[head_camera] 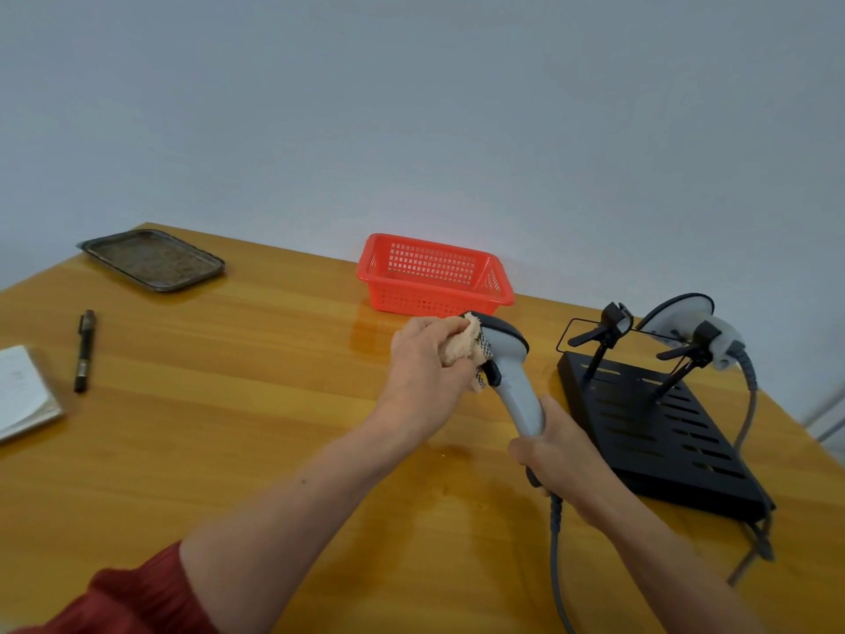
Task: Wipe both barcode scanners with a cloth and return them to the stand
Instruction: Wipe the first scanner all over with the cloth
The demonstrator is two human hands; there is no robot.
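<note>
against smooth grey scanner (514, 372), fluffy cloth (458, 346)

I'm looking at what seems an office or shop: bare wall (411, 107), wooden worktop (228, 404), notebook (23, 395), pen (84, 350), scanner stand (663, 427).

Stand's (658, 432) left cradle (610, 329) unoccupied, unobstructed.
</note>
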